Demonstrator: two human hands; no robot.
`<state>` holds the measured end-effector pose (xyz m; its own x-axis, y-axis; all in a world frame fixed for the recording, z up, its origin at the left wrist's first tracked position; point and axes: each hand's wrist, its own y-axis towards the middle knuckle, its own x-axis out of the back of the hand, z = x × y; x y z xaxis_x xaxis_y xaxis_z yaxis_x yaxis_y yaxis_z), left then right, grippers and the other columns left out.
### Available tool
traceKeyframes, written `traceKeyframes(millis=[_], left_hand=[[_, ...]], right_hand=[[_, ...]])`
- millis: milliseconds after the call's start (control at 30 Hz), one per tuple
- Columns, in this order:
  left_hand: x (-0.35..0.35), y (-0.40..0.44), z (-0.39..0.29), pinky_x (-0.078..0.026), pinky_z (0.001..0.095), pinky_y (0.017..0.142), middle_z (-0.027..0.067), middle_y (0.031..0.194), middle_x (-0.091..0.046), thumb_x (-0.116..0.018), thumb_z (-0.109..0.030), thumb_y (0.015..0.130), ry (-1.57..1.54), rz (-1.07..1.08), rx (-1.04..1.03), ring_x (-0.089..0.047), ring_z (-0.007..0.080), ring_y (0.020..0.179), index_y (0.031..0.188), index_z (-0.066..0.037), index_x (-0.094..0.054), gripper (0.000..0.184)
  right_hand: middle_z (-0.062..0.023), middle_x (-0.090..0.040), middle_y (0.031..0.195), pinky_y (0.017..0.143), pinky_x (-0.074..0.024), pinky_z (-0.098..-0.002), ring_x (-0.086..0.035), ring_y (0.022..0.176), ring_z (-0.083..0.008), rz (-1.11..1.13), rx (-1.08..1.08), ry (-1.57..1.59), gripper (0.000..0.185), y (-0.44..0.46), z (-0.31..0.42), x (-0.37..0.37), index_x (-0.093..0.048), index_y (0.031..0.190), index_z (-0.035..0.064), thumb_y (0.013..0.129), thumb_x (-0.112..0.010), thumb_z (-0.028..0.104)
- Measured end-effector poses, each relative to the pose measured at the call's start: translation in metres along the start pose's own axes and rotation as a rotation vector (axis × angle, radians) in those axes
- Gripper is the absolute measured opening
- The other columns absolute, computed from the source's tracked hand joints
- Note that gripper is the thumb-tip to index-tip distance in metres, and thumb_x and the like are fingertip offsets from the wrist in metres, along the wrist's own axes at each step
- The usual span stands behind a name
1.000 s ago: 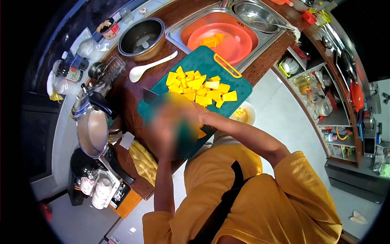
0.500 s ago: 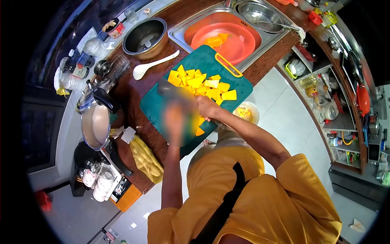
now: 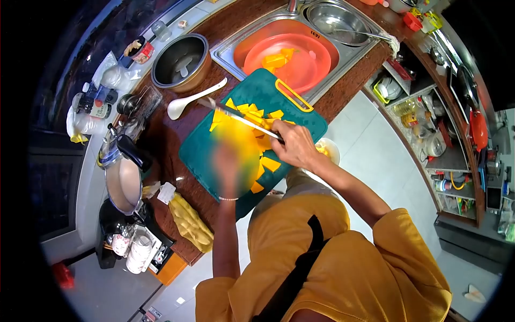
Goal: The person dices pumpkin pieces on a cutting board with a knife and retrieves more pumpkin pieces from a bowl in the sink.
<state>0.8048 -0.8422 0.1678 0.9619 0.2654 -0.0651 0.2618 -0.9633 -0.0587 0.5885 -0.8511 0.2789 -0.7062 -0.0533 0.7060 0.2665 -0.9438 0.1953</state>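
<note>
My right hand [image 3: 296, 144] is closed around the handle of a kitchen knife [image 3: 244, 121]. The blade points up and left, across cut orange-yellow pumpkin pieces [image 3: 271, 164]. These lie in a loose heap on a green cutting board [image 3: 199, 153] with a yellow handle. Smeared by a blur, my left hand [image 3: 225, 161] is over the left part of the board, beside the pieces; its fingers cannot be made out. More of the pumpkin under it is hidden by the same blur.
Behind the board, a red basin [image 3: 316, 67] holding larger orange chunks [image 3: 277, 60] sits in the sink [image 3: 225, 53]. A white spoon [image 3: 196, 99] and a dark pot [image 3: 181, 61] stand left of it. A bowl [image 3: 329, 150] is below the board's right edge.
My right hand has shifted right, and the knife blade now shows plainly across the pieces. My left hand stays at the board's left part. The view has shifted slightly.
</note>
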Motion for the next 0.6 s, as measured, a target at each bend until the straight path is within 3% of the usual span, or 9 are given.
traceKeyframes(millis=[67, 100, 133, 200, 300, 333, 400, 467, 600], left_hand=[[0.012, 0.013, -0.004, -0.048, 0.0248, 0.059, 0.0039, 0.086, -0.057, -0.058, 0.007, 0.082, 0.295, -0.076, -0.147, -0.057, 0.0128, 0.073, 0.097, 0.000, -0.058, 0.016], [-0.003, 0.016, -0.044, -0.047, 0.0265, 0.058, 0.0043, 0.076, -0.058, -0.057, 0.005, 0.083, 0.610, -0.071, -0.644, -0.057, 0.0145, 0.072, 0.093, 0.000, -0.061, 0.012], [-0.007, 0.027, -0.065, -0.048, 0.0344, 0.067, 0.0098, 0.078, -0.060, -0.057, -0.003, 0.084, 0.700, -0.057, -0.720, -0.058, 0.0242, 0.074, 0.096, 0.000, -0.062, 0.014], [0.005, 0.060, -0.051, -0.046, 0.0412, 0.079, 0.0145, 0.092, -0.062, -0.056, -0.015, 0.086, 0.944, 0.023, -0.843, -0.056, 0.0323, 0.089, 0.103, -0.001, -0.062, 0.023], [0.004, 0.098, -0.023, -0.043, 0.0460, 0.084, 0.0154, 0.105, -0.059, -0.054, -0.023, 0.086, 1.004, 0.096, -0.687, -0.050, 0.0362, 0.100, 0.110, -0.006, -0.061, 0.029], [-0.004, 0.104, -0.021, -0.043, 0.0457, 0.085, 0.0129, 0.111, -0.054, -0.056, -0.022, 0.086, 1.025, 0.046, -0.336, -0.048, 0.0356, 0.103, 0.115, -0.011, -0.058, 0.031], [-0.022, 0.100, -0.026, -0.041, 0.0462, 0.087, 0.0114, 0.109, -0.052, -0.058, -0.025, 0.087, 1.161, 0.023, -0.254, -0.049, 0.0353, 0.099, 0.115, -0.013, -0.058, 0.030], [-0.035, 0.087, -0.037, -0.041, 0.0461, 0.086, 0.0114, 0.108, -0.051, -0.059, -0.027, 0.088, 1.138, 0.102, -0.228, -0.049, 0.0340, 0.099, 0.115, -0.012, -0.057, 0.031], [-0.041, 0.066, -0.059, -0.042, 0.0462, 0.083, 0.0107, 0.110, -0.051, -0.058, -0.030, 0.089, 1.024, 0.280, -0.252, -0.049, 0.0333, 0.101, 0.114, -0.012, -0.058, 0.031]], right_hand=[[-0.0183, -0.062, 0.076, 0.056, -0.0474, -0.0422, -0.061, 0.064, -0.0362, -0.050, 0.050, 0.041, 0.018, -0.008, -0.006, -0.001, -0.052, 0.087, 0.0043, 0.073, -0.063, 0.008], [-0.0177, -0.062, 0.076, 0.056, -0.0477, -0.0414, -0.061, 0.063, -0.0354, -0.046, 0.065, 0.066, 0.018, -0.012, -0.008, 0.000, -0.052, 0.088, 0.0043, 0.073, -0.063, 0.008], [-0.0172, -0.063, 0.076, 0.056, -0.0481, -0.0405, -0.061, 0.063, -0.0346, -0.042, 0.084, 0.090, 0.019, -0.015, -0.009, 0.001, -0.052, 0.088, 0.0043, 0.073, -0.064, 0.008], [-0.0144, -0.062, 0.076, 0.057, -0.0487, -0.0416, -0.061, 0.064, -0.0341, -0.043, 0.061, 0.099, 0.021, -0.022, -0.010, 0.003, -0.051, 0.089, 0.0059, 0.074, -0.066, 0.008], [-0.0150, -0.061, 0.073, 0.054, -0.0485, -0.0383, -0.062, 0.062, -0.0334, -0.180, -0.021, 0.167, 0.018, -0.029, -0.016, 0.000, -0.053, 0.083, 0.0049, 0.075, -0.069, 0.009], [-0.0152, -0.061, 0.074, 0.054, -0.0484, -0.0376, -0.062, 0.062, -0.0328, -0.213, -0.046, 0.191, 0.019, -0.030, -0.019, 0.003, -0.054, 0.084, 0.0046, 0.075, -0.070, 0.009], [-0.0152, -0.061, 0.074, 0.054, -0.0482, -0.0370, -0.062, 0.062, -0.0322, -0.264, -0.060, 0.139, 0.019, -0.029, -0.027, 0.010, -0.054, 0.084, 0.0043, 0.075, -0.070, 0.009], [-0.0150, -0.062, 0.077, 0.054, -0.0486, -0.0363, -0.062, 0.063, -0.0321, -0.234, -0.134, 0.131, 0.018, -0.028, -0.033, 0.020, -0.054, 0.084, 0.0037, 0.075, -0.070, 0.007], [-0.0134, -0.062, 0.078, 0.055, -0.0493, -0.0361, -0.062, 0.064, -0.0303, -0.227, -0.069, 0.082, 0.019, -0.030, -0.044, 0.026, -0.055, 0.084, 0.0039, 0.074, -0.070, 0.007]])
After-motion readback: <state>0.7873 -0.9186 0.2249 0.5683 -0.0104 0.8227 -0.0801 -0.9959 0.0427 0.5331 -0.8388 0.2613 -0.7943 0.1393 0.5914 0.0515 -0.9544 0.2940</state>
